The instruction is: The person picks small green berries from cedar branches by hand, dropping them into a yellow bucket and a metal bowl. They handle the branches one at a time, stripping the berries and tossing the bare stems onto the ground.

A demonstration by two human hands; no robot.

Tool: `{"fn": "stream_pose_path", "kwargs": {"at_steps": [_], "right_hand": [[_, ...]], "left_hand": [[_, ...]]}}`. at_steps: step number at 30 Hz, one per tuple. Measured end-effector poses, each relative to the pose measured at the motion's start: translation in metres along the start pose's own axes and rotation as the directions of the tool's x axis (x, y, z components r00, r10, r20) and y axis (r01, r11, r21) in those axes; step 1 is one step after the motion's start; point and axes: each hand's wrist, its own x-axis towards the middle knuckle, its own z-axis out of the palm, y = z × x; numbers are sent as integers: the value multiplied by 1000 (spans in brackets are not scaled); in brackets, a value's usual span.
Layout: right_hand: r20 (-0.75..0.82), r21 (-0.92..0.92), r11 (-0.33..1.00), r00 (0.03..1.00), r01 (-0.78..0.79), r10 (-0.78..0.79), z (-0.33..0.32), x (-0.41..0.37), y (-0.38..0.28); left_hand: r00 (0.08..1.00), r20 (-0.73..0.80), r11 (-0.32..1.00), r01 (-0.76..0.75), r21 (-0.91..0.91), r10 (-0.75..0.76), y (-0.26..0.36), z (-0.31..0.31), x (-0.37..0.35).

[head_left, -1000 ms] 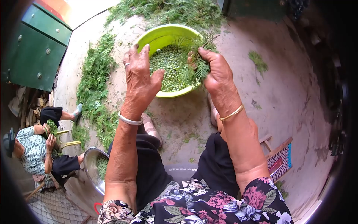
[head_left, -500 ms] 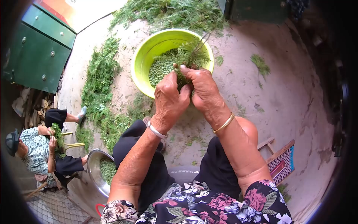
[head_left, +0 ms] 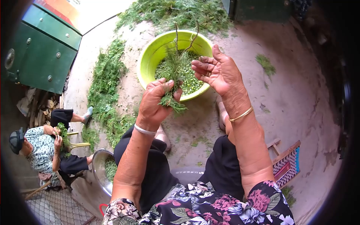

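A leafy green sprig [head_left: 171, 67] with two bare brown stems stands upright in my left hand [head_left: 155, 103], its thumb and fingers closed round the lower leaves. My right hand [head_left: 221, 71] is apart from it, palm turned up and fingers loosely spread, holding nothing I can see. Beneath both hands sits a yellow-green basin [head_left: 148, 56], part filled with small round green berries [head_left: 191, 80]. The sprig hangs over the basin's near side and hides some of the berries.
Cut green branches [head_left: 105, 86] lie along the floor to the left and in a heap [head_left: 176, 15] behind the basin. A metal bowl [head_left: 100, 176] of berries is at lower left, near a seated person [head_left: 41, 146] holding greenery. A small wooden stool [head_left: 287, 163] stands right.
My hands were together on the sprig over the basin. Now the right hand has let go and moved right, opening, while the left holds the sprig lower and further left.
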Motion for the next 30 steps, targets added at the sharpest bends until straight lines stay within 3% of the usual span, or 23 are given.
{"fn": "stream_pose_path", "kwargs": {"at_steps": [1,4,5,6,7,8,9,10,12,13,15,16,17,18,20,21,23,24,26,28,30], "right_hand": [[-13,16,1000,1000,-10,11,-2,0,-2],[-39,5,1000,999,-10,10,-7,0,-7],[-64,23,1000,998,-14,16,-7,-2,-10],[-67,22,1000,998,-15,16,-11,-1,-13],[-68,39,999,998,-12,15,-18,1,-17],[-67,57,998,998,-8,12,-23,2,-20],[-88,59,998,996,19,-14,-24,0,-21],[-89,64,998,996,16,-11,-27,-2,-23],[-113,48,998,993,35,-29,-31,-5,-26],[-112,56,998,993,36,-29,-31,-5,-27],[-100,64,997,994,45,-38,-32,-4,-28],[-101,60,997,994,40,-34,-32,-3,-27],[-96,58,998,995,35,-30,-32,-2,-25],[-86,54,998,996,31,-26,-29,-1,-25],[-77,49,999,997,13,-9,-24,1,-20],[-83,55,999,997,-1,5,-23,3,-18],[-62,63,998,998,-11,15,-21,5,-16],[-49,63,998,999,-18,21,-18,5,-14],[-49,57,998,999,-21,24,-12,5,-11],[-63,44,998,997,-36,39,-8,6,-6],[-52,17,999,998,-39,40,-5,6,2]], "left_hand": [[991,132,999,34,-5,-33,1,-7,-3],[980,178,982,118,-148,-92,2,-15,-14],[986,146,995,89,-40,-82,3,-15,-17],[986,146,995,91,-42,-84,2,-15,-22],[986,67,964,135,230,-154,1,-14,-28],[980,-29,856,187,482,-198,1,-15,-34],[950,29,680,200,706,-310,5,-25,-39],[922,-55,397,218,892,-382,2,-30,-44],[895,71,47,-56,997,-439,-10,-55,-47],[866,-13,-44,-10,999,-500,-10,-58,-47],[892,-225,98,283,954,-393,13,-45,-34],[951,-210,444,293,847,-226,28,-46,-15],[925,359,713,-167,681,-126,61,-72,22],[971,191,905,-205,373,141,89,-19,24],[898,69,835,-431,342,435,134,3,39],[885,71,825,-455,336,459,141,2,38],[862,191,700,-494,516,469,148,-2,36],[912,214,757,-410,509,350,145,-16,31],[962,60,705,-237,668,266,130,-38,14],[978,-30,699,-126,704,206,116,-77,-8],[974,-170,810,-24,586,152,101,-129,-29]]}}
